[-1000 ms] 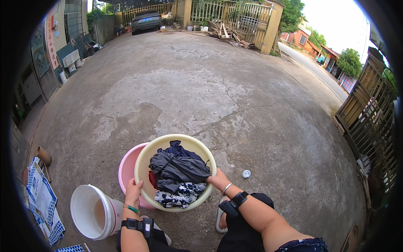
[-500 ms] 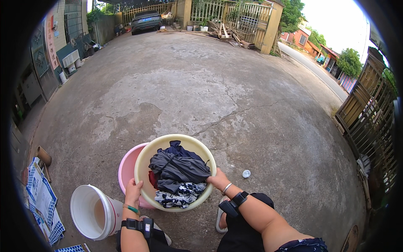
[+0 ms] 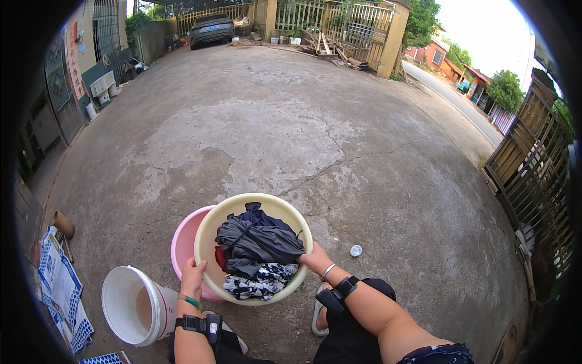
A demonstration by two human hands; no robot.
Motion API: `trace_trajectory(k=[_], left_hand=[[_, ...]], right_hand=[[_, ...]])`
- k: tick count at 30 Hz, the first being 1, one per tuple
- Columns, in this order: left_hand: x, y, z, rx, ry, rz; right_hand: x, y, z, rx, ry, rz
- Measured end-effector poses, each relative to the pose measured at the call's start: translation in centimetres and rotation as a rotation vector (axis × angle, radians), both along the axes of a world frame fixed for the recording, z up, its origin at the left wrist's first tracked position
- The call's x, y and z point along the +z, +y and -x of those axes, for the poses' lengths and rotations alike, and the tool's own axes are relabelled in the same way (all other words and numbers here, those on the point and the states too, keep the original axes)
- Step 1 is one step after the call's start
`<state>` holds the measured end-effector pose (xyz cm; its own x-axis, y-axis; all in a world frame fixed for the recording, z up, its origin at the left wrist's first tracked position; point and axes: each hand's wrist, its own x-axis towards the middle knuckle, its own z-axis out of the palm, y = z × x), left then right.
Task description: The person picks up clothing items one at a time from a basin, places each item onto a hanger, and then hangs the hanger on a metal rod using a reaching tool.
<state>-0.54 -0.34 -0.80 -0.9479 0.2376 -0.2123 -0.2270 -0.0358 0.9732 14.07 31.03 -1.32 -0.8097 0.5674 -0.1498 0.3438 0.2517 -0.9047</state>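
A pale yellow basin (image 3: 213, 227) is held between my two hands, overlapping a pink basin (image 3: 183, 239) behind it to the left. My left hand (image 3: 193, 274) grips its near left rim, while my right hand (image 3: 316, 258) has hold of the right rim. Inside the yellow one lies a heap of clothes: a dark grey garment (image 3: 254, 239), a navy one behind it, a black-and-white patterned cloth (image 3: 262, 283) in front, and a bit of dark red cloth (image 3: 221, 259) at the left. The fingers beneath the rim are partly hidden.
Left of my left forearm stands a white bucket (image 3: 159, 312) with some liquid in it. Blue-and-white flattened packaging (image 3: 59, 279) lies at the far left. A small white round object (image 3: 356, 250) rests on the concrete to the right. A parked car (image 3: 211, 30) is far off.
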Motion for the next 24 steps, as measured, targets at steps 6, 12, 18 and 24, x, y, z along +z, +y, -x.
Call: trace_trajectory(k=[6, 12, 18, 24], left_hand=[[0.2, -0.1, 0.0, -0.011, -0.004, -0.012], [0.6, 0.1, -0.3, 0.004, 0.003, 0.01], [0.3, -0.1, -0.2, 0.045, 0.024, 0.011], [0.2, 0.0, 0.0, -0.009, 0.0, -0.013]], right_hand=[[1.5, -0.3, -0.2, 0.04, -0.046, 0.009], [1.8, -0.5, -0.3, 0.024, -0.049, -0.014], [1.8, -0.5, -0.1, 0.042, -0.025, 0.006], [1.0, -0.2, -0.1, 0.058, 0.013, -0.001]])
